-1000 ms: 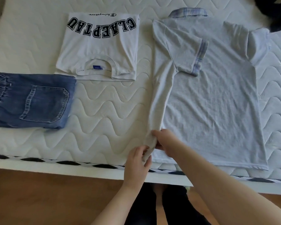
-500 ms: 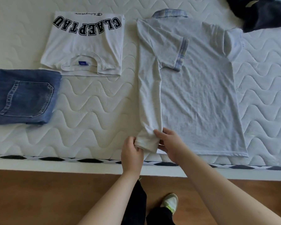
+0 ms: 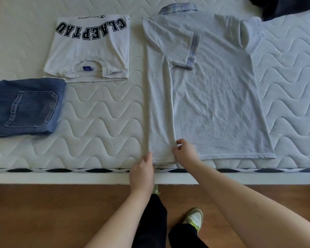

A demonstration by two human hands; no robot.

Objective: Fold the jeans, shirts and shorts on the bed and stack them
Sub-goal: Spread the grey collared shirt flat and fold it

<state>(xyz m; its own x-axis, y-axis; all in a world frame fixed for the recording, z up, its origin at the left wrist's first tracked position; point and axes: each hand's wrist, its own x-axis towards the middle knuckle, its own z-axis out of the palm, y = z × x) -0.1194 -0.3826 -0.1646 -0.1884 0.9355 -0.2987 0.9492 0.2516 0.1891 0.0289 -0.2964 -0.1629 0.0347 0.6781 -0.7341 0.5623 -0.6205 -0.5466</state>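
The bunched hem corner of the grey polo shirt (image 3: 213, 97) on the bed (image 3: 100, 122) now lies flatter, left hand (image 3: 142, 173) gripping its edge, right hand (image 3: 185, 152) fingers pinching the fold; right side remains unfolded.

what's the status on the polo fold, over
Left hand and right hand both pinching hem of grey polo. Left side folded in, right side still flat. Nothing in the way.
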